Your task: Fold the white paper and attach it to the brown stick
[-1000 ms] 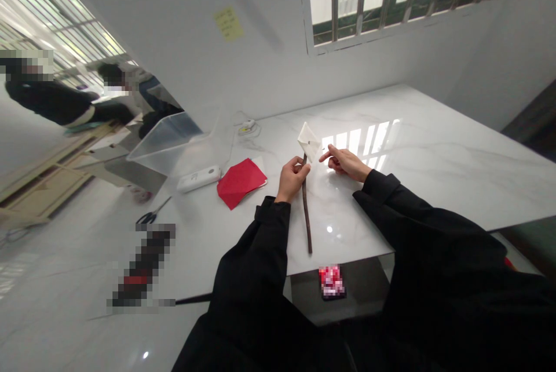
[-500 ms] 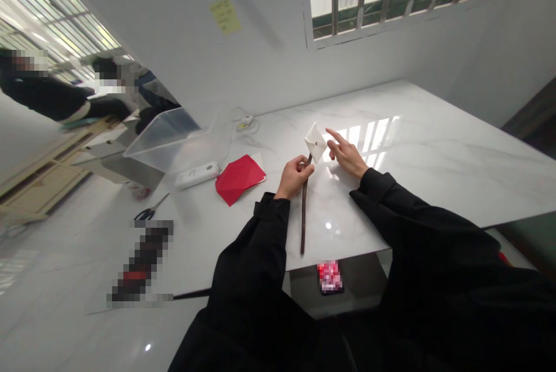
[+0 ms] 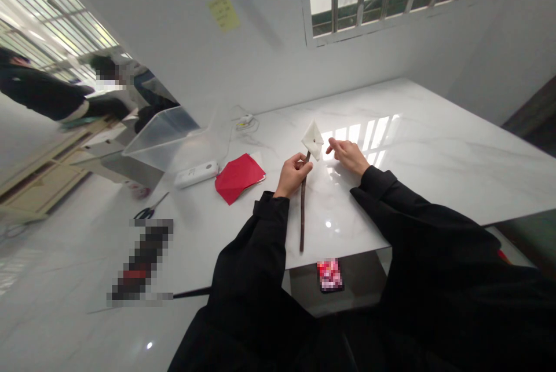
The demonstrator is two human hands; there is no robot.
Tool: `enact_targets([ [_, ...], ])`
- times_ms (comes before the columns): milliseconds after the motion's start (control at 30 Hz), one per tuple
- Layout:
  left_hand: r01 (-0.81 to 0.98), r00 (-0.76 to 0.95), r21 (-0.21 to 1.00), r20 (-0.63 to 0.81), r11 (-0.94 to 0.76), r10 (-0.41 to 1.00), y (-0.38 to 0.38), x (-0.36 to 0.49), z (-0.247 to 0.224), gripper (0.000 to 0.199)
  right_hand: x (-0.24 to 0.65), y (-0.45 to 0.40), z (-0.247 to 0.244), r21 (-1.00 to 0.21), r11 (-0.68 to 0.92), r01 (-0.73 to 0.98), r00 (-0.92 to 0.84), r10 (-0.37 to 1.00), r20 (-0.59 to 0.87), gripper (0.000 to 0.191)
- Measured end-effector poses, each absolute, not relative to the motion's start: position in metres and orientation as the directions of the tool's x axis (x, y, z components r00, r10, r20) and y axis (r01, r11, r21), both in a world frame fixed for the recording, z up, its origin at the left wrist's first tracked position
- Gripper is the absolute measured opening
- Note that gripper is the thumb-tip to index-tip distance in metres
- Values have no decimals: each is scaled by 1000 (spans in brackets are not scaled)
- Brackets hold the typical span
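Note:
My left hand (image 3: 294,175) is closed round the upper part of a thin brown stick (image 3: 303,215), which slants down toward the table's front edge. At the stick's top end sits a white folded-paper pinwheel (image 3: 313,139) with a small dark dot at its centre. My right hand (image 3: 348,155) is just right of the pinwheel, not touching it; its fingers are curled loosely and somewhat apart, with nothing visible in them. Red paper sheets (image 3: 238,177) lie on the table (image 3: 434,169) left of my left hand.
Scissors (image 3: 151,208), a white power strip (image 3: 197,174), a clear plastic bin (image 3: 163,140) and a cable (image 3: 245,123) are on the left. A phone (image 3: 330,276) lies below the table edge. Two people sit at the far left.
The fingers of my right hand have curled in from a pointing pose. The pinwheel has turned slightly and shifted a little to the left. My left hand keeps its hold on the stick.

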State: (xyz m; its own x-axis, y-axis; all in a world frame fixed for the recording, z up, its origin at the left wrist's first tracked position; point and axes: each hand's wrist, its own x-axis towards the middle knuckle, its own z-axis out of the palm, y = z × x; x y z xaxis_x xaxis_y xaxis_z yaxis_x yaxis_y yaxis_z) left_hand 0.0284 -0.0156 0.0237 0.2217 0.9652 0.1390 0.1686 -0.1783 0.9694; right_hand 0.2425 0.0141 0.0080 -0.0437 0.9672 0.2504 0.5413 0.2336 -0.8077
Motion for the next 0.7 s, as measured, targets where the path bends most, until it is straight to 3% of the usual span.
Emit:
enact_targets([
  [133,176,225,967,141,-183,964,-16,29,24,24,243,13,10,-843,277,462,-3,950,311,78],
  [333,171,240,964,160,-204,958,-14,28,20,23,244,15,9,-819,187,542,-52,981,189,88],
  [567,171,241,965,156,-200,958,-14,27,20,25,243,14,9,-836,273,477,3,950,312,77],
  [700,161,246,966,158,-201,956,-15,28,22,24,242,13,12,-874,248,418,0,962,273,79],
])
